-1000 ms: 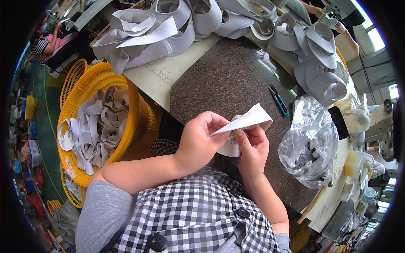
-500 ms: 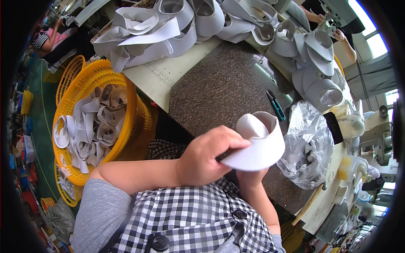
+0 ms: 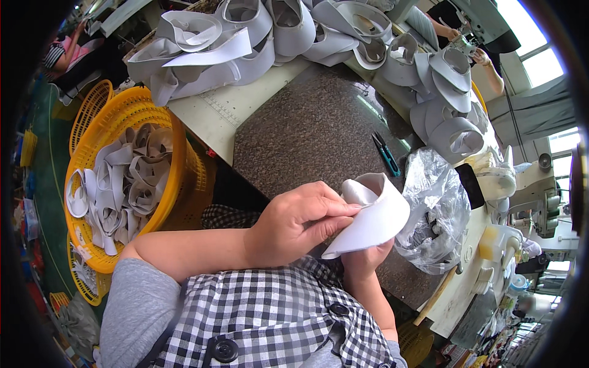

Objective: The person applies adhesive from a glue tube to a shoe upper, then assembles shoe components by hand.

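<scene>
A white, stiff looped piece (image 3: 383, 214), shaped like a shoe upper, is held over the near right part of the dark stone slab (image 3: 288, 135). My left hand (image 3: 300, 221) is closed, pinching the piece's edge between thumb and fingers on its left side. From beneath, my right hand (image 3: 367, 256) grips the same piece; most of its fingers are hidden behind it. The piece is tilted, its opening facing up and away. Beyond it on the slab lie thread snips (image 3: 386, 153) with a teal handle, touched by neither hand.
Heaped similar white pieces (image 3: 227, 52) line the far table edge, with more (image 3: 451, 80) at the right. At left stands a yellow basket (image 3: 178, 178) filled with white pieces. A clear plastic bag (image 3: 432, 208) and a black phone-like object (image 3: 470, 186) lie right of the slab.
My left thumb has come up onto the piece's edge, and the piece has turned so its broad white side faces me more. The whole view has shifted slightly.
</scene>
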`<act>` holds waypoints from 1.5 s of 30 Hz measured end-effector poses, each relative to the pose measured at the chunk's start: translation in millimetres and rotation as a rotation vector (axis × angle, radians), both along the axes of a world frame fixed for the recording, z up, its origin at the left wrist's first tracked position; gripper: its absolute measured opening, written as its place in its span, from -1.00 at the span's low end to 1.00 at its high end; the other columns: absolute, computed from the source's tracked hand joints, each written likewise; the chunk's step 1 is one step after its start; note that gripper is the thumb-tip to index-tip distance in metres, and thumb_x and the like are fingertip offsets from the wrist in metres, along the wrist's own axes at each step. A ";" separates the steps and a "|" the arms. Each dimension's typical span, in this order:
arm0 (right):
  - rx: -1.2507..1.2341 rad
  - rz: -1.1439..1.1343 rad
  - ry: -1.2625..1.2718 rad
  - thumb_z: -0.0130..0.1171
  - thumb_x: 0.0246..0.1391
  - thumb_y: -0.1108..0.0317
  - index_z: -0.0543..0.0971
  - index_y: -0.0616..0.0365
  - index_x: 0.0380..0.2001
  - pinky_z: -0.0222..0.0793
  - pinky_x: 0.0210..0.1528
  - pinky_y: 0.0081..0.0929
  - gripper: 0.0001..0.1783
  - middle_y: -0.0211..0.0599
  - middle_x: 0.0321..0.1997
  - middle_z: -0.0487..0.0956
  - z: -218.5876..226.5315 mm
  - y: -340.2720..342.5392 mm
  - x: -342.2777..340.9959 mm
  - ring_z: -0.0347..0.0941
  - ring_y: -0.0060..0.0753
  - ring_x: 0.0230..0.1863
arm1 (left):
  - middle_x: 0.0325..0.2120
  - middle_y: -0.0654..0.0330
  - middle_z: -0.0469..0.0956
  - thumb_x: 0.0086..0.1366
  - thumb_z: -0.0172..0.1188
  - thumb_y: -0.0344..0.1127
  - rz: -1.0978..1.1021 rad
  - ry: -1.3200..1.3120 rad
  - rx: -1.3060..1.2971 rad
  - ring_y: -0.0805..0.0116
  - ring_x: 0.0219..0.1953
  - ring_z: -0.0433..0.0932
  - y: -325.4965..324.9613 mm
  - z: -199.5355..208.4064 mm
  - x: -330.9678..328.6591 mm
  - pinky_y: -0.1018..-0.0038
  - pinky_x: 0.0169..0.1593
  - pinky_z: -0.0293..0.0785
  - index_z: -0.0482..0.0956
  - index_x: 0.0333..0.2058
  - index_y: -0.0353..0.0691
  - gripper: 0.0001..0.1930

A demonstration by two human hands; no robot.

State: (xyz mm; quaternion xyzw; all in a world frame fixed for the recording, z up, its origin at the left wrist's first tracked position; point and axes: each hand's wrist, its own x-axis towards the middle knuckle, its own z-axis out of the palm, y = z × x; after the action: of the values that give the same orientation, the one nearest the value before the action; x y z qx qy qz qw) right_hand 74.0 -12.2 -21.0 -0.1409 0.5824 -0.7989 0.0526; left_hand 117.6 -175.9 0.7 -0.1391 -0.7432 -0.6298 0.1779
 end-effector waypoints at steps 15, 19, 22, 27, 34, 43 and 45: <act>0.605 -0.137 0.810 0.38 -0.12 0.41 0.58 0.24 -0.32 0.37 -0.09 -0.36 -0.73 -0.19 -0.23 0.56 10.2 11.3 -17.4 0.48 -0.22 -0.15 | -0.21 0.19 0.58 0.35 0.10 -0.42 -0.101 -0.443 0.409 0.51 -0.16 0.56 8.7 3.8 3.4 0.58 -0.08 0.52 0.54 -0.09 -0.31 -0.80; 0.267 0.049 0.115 0.28 0.06 0.38 0.54 0.26 -0.32 0.32 -0.06 -0.49 -0.81 -0.27 -0.16 0.50 -3.7 11.4 -6.8 0.43 -0.39 -0.13 | -0.21 0.19 0.58 0.34 0.12 -0.41 -0.105 -0.491 0.473 0.51 -0.17 0.56 12.5 -5.2 2.4 0.58 -0.07 0.52 0.53 -0.10 -0.31 -0.81; 0.193 0.173 -0.071 0.25 0.10 0.43 0.52 0.27 -0.28 0.35 -0.07 -0.53 -0.83 -0.32 -0.14 0.51 -5.0 13.7 -9.3 0.43 -0.53 -0.13 | -0.23 0.19 0.58 0.35 0.12 -0.41 -0.098 -0.471 0.485 0.51 -0.19 0.56 14.6 -7.2 1.9 0.58 -0.08 0.52 0.53 -0.13 -0.31 -0.83; -0.034 0.211 -0.262 0.20 0.13 0.49 0.53 0.26 -0.26 0.44 -0.08 -0.52 -0.88 -0.27 -0.13 0.56 1.9 11.1 -9.1 0.49 -0.51 -0.15 | -0.26 0.20 0.58 0.31 0.17 -0.42 -0.112 -0.510 0.668 0.51 -0.22 0.57 15.0 -8.7 -3.1 0.56 -0.09 0.54 0.53 -0.16 -0.30 -0.85; 0.125 0.170 -0.004 0.23 0.12 0.44 0.53 0.31 -0.13 0.41 -0.01 -0.51 -0.74 -0.25 -0.02 0.52 -2.3 15.6 -9.3 0.48 -0.46 -0.04 | -0.24 0.19 0.57 0.29 0.18 -0.46 -0.154 -0.372 0.618 0.50 -0.18 0.57 14.0 -12.9 -2.2 0.55 -0.06 0.55 0.51 -0.16 -0.28 -0.85; -0.060 0.090 -0.148 0.34 0.03 0.44 0.52 0.27 -0.26 0.42 -0.06 -0.55 -0.76 -0.34 -0.14 0.57 8.7 4.4 -13.0 0.49 -0.53 -0.10 | -0.24 0.23 0.53 0.30 0.16 -0.47 -0.114 -0.318 0.415 0.51 -0.18 0.56 10.9 -5.3 -12.8 0.54 -0.06 0.52 0.48 -0.19 -0.25 -0.88; 0.014 0.043 -0.066 0.34 0.02 0.44 0.54 0.28 -0.22 0.42 -0.08 -0.58 -0.74 -0.26 -0.12 0.57 10.7 9.1 -16.7 0.50 -0.52 -0.11 | -0.24 0.22 0.53 0.29 0.17 -0.47 -0.100 -0.202 0.265 0.52 -0.20 0.55 6.4 -0.1 -18.5 0.56 -0.07 0.51 0.47 -0.19 -0.25 -0.87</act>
State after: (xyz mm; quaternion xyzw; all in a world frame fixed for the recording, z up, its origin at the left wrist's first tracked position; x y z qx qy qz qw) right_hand 57.3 -3.1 -10.3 -0.1264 0.5829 -0.7976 0.0899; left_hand 99.1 -169.5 0.6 -0.0874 -0.6598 -0.7412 0.0875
